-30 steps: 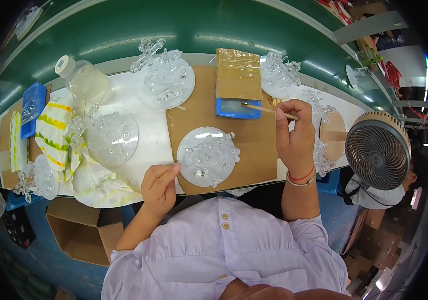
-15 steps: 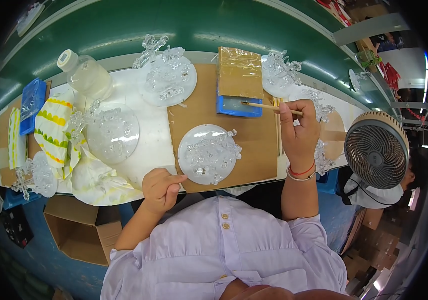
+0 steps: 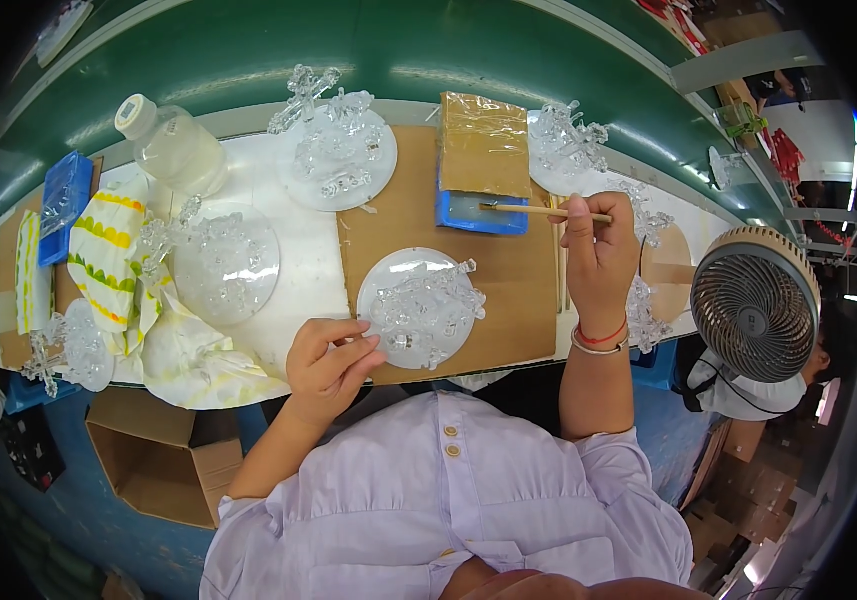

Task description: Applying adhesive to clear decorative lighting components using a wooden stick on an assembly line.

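My right hand pinches the wooden handle of a thin brush. Its dark tip is over or in the blue tray, which has clear contents and is partly covered by a taped cardboard piece. In front of me, on a brown cardboard sheet, lies a round white disc bearing a cluster of clear plastic pieces. My left hand is at the disc's left edge, fingers apart and holding nothing; whether the fingertips touch it is unclear.
More discs with clear pieces stand at the back, back right and left. A bottle, a patterned cloth and a blue container occupy the left. A fan is at the right. Below the table sits an open carton.
My left hand's fingers have spread and shifted slightly up and right along the disc's edge. My right hand has hardly moved; the brush tip remains at the blue tray.
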The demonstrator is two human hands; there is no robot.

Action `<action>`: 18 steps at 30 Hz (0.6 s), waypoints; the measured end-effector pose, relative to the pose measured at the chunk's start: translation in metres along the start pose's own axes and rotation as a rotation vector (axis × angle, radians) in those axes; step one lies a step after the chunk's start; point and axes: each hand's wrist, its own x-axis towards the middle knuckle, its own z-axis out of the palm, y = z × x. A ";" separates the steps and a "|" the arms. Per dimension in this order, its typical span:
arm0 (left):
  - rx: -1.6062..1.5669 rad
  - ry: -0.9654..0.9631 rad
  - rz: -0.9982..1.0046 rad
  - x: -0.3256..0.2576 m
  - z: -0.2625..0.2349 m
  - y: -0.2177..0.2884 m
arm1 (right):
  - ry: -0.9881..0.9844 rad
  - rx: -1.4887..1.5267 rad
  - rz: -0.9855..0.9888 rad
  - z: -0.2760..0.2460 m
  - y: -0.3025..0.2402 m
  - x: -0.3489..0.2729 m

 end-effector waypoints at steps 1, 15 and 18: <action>0.001 -0.001 0.000 -0.001 -0.002 0.000 | 0.000 0.001 0.001 0.000 0.000 0.000; 0.205 -0.001 -0.056 0.053 0.017 0.024 | 0.306 0.485 0.145 -0.024 0.039 -0.030; 0.195 0.007 -0.091 0.060 0.025 0.026 | 0.400 0.545 0.151 -0.031 0.040 -0.035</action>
